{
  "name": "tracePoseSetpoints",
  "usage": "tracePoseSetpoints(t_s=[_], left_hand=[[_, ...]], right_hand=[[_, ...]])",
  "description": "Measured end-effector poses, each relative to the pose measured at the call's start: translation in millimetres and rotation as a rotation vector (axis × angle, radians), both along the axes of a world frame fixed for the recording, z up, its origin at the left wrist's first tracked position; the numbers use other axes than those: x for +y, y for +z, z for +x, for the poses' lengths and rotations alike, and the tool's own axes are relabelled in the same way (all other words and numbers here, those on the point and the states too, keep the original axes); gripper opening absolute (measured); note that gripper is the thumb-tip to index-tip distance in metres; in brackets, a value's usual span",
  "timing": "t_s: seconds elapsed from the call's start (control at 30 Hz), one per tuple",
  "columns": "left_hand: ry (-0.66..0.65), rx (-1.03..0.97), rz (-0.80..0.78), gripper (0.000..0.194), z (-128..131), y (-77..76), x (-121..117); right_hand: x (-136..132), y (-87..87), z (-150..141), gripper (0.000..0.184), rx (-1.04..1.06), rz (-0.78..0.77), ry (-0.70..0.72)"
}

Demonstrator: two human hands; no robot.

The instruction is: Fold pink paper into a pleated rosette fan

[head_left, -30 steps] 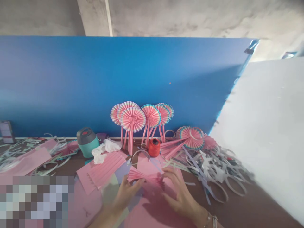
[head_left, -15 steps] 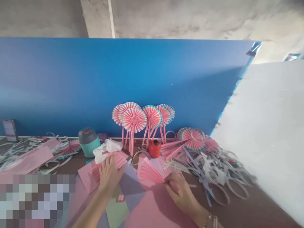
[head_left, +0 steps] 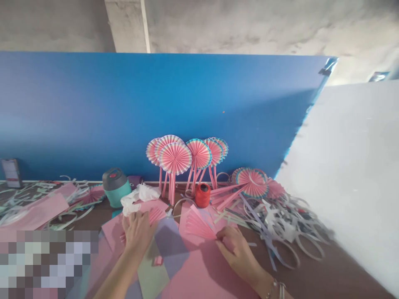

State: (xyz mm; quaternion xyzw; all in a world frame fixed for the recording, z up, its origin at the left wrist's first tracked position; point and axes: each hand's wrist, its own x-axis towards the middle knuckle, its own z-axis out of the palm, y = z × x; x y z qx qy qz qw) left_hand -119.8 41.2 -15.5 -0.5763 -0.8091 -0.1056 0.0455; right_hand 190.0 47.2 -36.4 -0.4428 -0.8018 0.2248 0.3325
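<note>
Right hand (head_left: 235, 248): fingertips drawn together on the narrow end of a pleated pink fan (head_left: 199, 224), which spreads mid-tabletop (head_left: 339, 274), inward from the far edge. Left hand (head_left: 136, 229): palm down over a pleated pink sheet (head_left: 156, 214), left of centre; fingers partly hidden — cannot tell whether they grip it.

Risks, as judged:
- Loosened right pinch: folds probably spring apart and lose their gather.
- Left palm pressing hard: creases beneath could flatten.
- Fan pushed toward the far edge: it could knock the red spool (head_left: 203, 196) or the standing paper fans (head_left: 175, 158) behind.
- Right sleeve-side swing toward the right edge: bracelet (head_left: 276, 288) might snag the loose strips (head_left: 280, 226).
</note>
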Motion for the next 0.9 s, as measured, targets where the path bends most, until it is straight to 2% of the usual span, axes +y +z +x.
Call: tracePoseSetpoints(t_s=[0.07,0.13,0.2,0.27,0.33,0.4,0.5,0.6,0.67,0.77,0.9], left_hand=[[-0.011,-0.012,0.012,0.030,-1,0.2,3],[-0.059,-0.144,0.119,0.030,1,4.1,5],[-0.136,-0.477,0.302,0.032,7,11.6,6],[-0.187,-0.923,0.418,0.038,17,20.4,3],[-0.217,-1.323,0.381,0.038,32,27.6,-2],[-0.243,-1.715,0.252,0.032,48,31.4,-7],[-0.191,-2.150,0.123,0.036,73,30.4,-12],[-0.166,-2.311,-0.012,0.035,93,23.3,-11],[-0.166,-2.362,-0.073,0.033,102,15.9,-11],[-0.136,-2.396,-0.064,0.033,110,3.6,-13],[0.040,-2.397,0.009,0.042,110,-7.0,-20]], right_hand=[[0,-0.3,0,0.019,0.037,-0.060,-0.027],[0,-0.5,1,0.022,0.101,-0.137,-0.055],[0,-0.5,0,0.025,0.197,-0.214,-0.063],[0,0.3,-2,0.029,0.355,-0.324,-0.026],[-1,3.2,-4,0.034,0.543,-0.491,0.055],[-4,8.3,-7,0.036,0.695,-0.667,0.162],[-10,15.9,-11,0.032,0.823,-0.829,0.356],[-13,20.1,-13,0.028,0.900,-0.937,0.513],[-15,23.3,-14,0.025,0.920,-0.990,0.544],[-20,32.2,-15,0.024,0.899,-1.031,0.539],[-25,39.6,-14,0.022,0.813,-1.052,0.482]])
